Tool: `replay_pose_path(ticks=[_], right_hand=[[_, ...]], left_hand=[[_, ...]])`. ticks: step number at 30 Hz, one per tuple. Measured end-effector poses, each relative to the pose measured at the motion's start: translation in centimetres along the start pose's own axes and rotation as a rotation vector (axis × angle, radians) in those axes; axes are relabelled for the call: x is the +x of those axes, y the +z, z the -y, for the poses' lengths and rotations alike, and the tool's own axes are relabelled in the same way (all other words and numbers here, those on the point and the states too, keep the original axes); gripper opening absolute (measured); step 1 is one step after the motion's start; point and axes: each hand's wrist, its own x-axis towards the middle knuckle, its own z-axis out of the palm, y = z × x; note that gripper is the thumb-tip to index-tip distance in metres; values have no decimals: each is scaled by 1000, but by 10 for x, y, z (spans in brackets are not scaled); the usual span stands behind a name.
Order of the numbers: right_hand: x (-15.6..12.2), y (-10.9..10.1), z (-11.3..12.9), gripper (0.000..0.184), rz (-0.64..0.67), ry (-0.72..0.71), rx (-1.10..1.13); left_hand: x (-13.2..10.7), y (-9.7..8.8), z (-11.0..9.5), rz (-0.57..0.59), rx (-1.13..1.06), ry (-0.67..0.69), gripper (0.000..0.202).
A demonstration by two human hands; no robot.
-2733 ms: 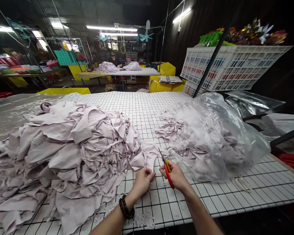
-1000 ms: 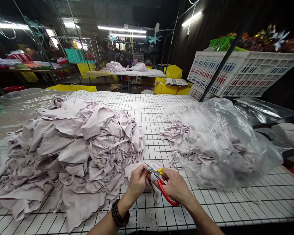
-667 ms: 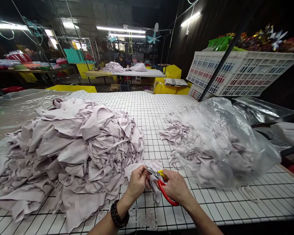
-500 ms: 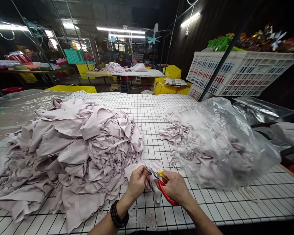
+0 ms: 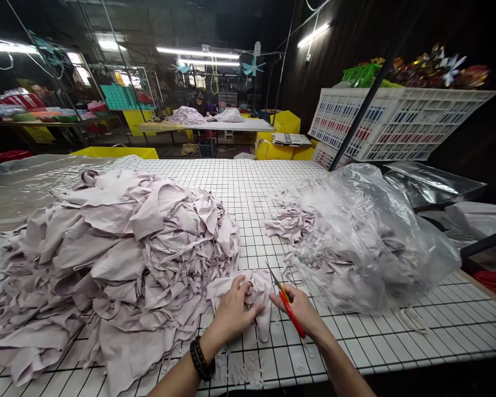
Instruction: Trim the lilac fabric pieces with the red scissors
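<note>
My left hand [image 5: 233,311], with a dark bead bracelet on its wrist, is closed on a small pale lilac fabric piece [image 5: 259,289] at the near edge of the gridded white table [image 5: 248,187]. My right hand [image 5: 300,310] grips red-handled scissors [image 5: 287,304], blades pointing up and away, just right of that piece. A big heap of the same lilac fabric [image 5: 116,253] lies to the left of my hands. To the right, a clear plastic bag [image 5: 367,237] holds and spills more cut lilac pieces.
White slatted crates [image 5: 392,121] with a green basket stand at the back right. Small fabric snippets [image 5: 243,369] lie on the table's near edge. Yellow bins [image 5: 281,146] and another table where a person sits are farther back. Plastic sheeting [image 5: 28,182] covers the left.
The scissors have swung away from the fabric; their blades now point up and away instead of across to my left hand. My left hand moved forward onto the fabric piece.
</note>
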Motion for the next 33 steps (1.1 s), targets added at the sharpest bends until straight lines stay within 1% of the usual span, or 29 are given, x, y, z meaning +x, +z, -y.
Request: replay_pose_path(ticks=[1, 2, 3, 5, 7, 8, 9, 10, 11, 12, 13, 15, 16, 17, 18, 19, 20, 21, 22, 23, 24, 25, 26, 27, 28, 29, 30, 31, 33], right_hand=[[-1, -1, -4, 29, -27, 33, -22], [-2, -1, -7, 27, -43, 58, -46], [-3, -1, -10, 24, -51, 74, -69], [-5, -1, -13, 14, -65, 92, -113], [-4, -2, -14, 5, -139, 99, -206], [-1, -3, -15, 5, -206, 95, -277], [3, -4, -15, 7, -279, 87, -350], [8, -5, -16, 9, -344, 76, -412], [14, -5, -17, 10, -393, 68, -459], [21, -5, -19, 10, -423, 64, -488], [27, -5, -21, 10, -436, 65, -502], [37, -3, -23, 7, -452, 63, -516], [41, -1, -23, 6, -461, 57, -519], [43, 1, -23, 6, -467, 49, -515], [45, 4, -22, 8, -471, 39, -506], [44, 6, -19, 9, -470, 29, -489], [41, 9, -15, 9, -464, 18, -468], [37, 13, -10, 9, -457, 6, -450], [30, 17, -3, 8, -441, -14, -417], [21, 21, 6, 8, -407, -43, -363], [10, 26, 16, 9, -364, -84, -307], [-1, 31, 27, 10, -279, -152, -159], [-13, 36, 38, 10, -162, -217, -18], [-24, 41, 50, 11, -66, -286, 94], [-34, 45, 60, 14, 12, -352, 177], [-42, 49, 70, 16, 100, -409, 231], [-49, 52, 78, 19, 160, -457, 257], [-53, 55, 83, 21, 200, -491, 264], [-57, 60, 88, 23, 225, -517, 235]], left_hand=[[0, 2, 1, 22, 123, -22, 49], [2, 5, 2, 48, 208, -48, 51], [4, 7, 4, 74, 254, -66, 45], [11, 5, 5, 117, 258, -74, 27], [20, -11, 1, 151, 208, -68, 16], [26, -26, -3, 149, 171, -65, 14], [32, -45, -9, 121, 141, -61, 14], [39, -68, -17, 58, 98, -57, 16], [46, -95, -25, -43, 74, -29, 19], [55, -123, -34, -189, 108, 7, 23], [65, -153, -42, -352, 191, 55, 26], [87, -209, -56, -583, 408, 114, 32], [98, -233, -61, -626, 525, 108, 33], [107, -252, -64, -620, 635, 68, 32], [115, -266, -67, -579, 726, -4, 32], [120, -274, -69, -525, 794, -79, 34], [122, -275, -71, -482, 833, -140, 39], [122, -270, -73, -468, 843, -161, 44], [118, -259, -75, -475, 816, -136, 47], [113, -243, -76, -474, 752, -83, 47], [106, -223, -75, -452, 654, -11, 44], [99, -199, -73, -342, 517, 26, 43], [91, -174, -69, -144, 366, 7, 46], [84, -148, -62, 110, 211, -44, 51], [78, -123, -54, 388, 60, -111, 55], [72, -99, -45, 634, -83, -183, 56], [66, -76, -36, 802, -207, -264, 58], [61, -56, -27, 887, -308, -340, 59], [52, -26, -13, 968, -477, -434, 56]])
